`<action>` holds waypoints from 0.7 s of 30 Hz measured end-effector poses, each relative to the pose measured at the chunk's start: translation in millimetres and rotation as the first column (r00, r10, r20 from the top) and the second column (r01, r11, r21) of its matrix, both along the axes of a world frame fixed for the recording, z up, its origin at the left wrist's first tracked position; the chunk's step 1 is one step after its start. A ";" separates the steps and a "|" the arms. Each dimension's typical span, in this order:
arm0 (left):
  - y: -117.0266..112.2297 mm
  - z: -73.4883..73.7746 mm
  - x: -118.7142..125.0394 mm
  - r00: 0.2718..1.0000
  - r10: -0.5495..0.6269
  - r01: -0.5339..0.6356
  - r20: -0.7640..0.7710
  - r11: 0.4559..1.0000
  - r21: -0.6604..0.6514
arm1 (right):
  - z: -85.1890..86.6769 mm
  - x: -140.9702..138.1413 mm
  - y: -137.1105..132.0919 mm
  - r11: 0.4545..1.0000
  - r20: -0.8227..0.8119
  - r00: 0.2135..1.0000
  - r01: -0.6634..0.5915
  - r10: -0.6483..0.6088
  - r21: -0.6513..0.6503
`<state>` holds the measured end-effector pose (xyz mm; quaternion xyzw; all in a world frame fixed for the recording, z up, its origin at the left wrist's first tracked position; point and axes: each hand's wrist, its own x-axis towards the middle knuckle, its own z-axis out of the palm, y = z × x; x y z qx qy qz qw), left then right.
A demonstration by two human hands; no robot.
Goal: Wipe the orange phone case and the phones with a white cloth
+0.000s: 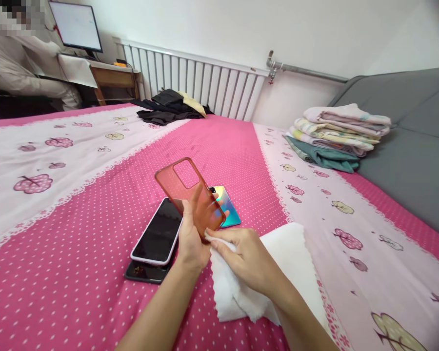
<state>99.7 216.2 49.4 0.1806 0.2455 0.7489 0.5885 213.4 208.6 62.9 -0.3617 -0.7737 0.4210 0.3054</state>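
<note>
My left hand (pixel 192 239) grips a see-through orange-red phone case (pixel 170 178) with a camera cutout, tilted up above the bed. Its fingers show through the case from behind. In my right hand (pixel 245 251) a white cloth (pixel 289 248) is pinched, one corner pressed to the case's lower edge; the rest of the cloth hangs and spreads over the bed. Left of my left hand, a phone with a pale lilac rim (pixel 157 234) lies on top of a dark phone (pixel 142 272). Behind the case is a shiny blue-and-yellow phone (pixel 231 212), partly hidden.
The pink dotted bedspread (pixel 223 141) lies under everything. Dark clothes (pixel 164 107) lie by the radiator (pixel 205 78). Folded bedding (pixel 340 129) is stacked at right against a grey headboard (pixel 413 131). A person (pixel 7 58) sits at far left near a monitor (pixel 75 24).
</note>
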 end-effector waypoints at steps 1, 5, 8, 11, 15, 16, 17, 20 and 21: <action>-0.3 0.7 0.2 1.000 -0.001 0.001 0.011 1.000 -0.012 | 2.0 -0.4 -1.5 0.999 -0.016 0.999 -0.031 0.030 -0.012; -0.6 3.0 1.8 0.999 -0.024 0.025 0.034 0.999 -0.024 | 7.9 -0.2 -3.4 0.993 -0.067 0.993 -0.105 0.101 -0.057; 0.4 2.4 1.8 0.996 -0.055 0.057 0.074 0.998 -0.021 | 9.1 2.8 -0.6 0.999 -0.074 0.997 -0.042 0.039 -0.034; 0.7 1.5 1.2 0.989 -0.104 0.109 0.105 0.993 -0.041 | 9.8 8.1 3.6 0.975 -0.094 0.977 0.202 -0.193 0.091; -1.9 2.5 2.1 0.979 -0.169 0.177 0.118 0.982 -0.067 | 8.2 9.4 6.5 0.858 -0.052 0.918 0.385 -0.392 0.339; -2.8 2.9 2.6 0.976 -0.186 0.194 0.118 0.979 -0.064 | 6.6 7.4 6.3 0.843 -0.006 0.915 0.373 -0.403 0.387; -3.5 3.3 3.2 0.973 -0.197 0.205 0.117 0.977 -0.061 | 4.6 4.7 5.7 0.835 0.054 0.910 0.351 -0.410 0.424; -4.5 3.9 4.3 0.974 -0.192 0.199 0.121 0.979 -0.050 | -1.8 -4.1 3.4 0.831 0.223 0.877 0.282 -0.427 0.480; -4.4 3.9 4.3 0.975 -0.184 0.191 0.124 0.981 -0.046 | -3.3 -6.0 3.0 0.834 0.249 0.872 0.264 -0.421 0.485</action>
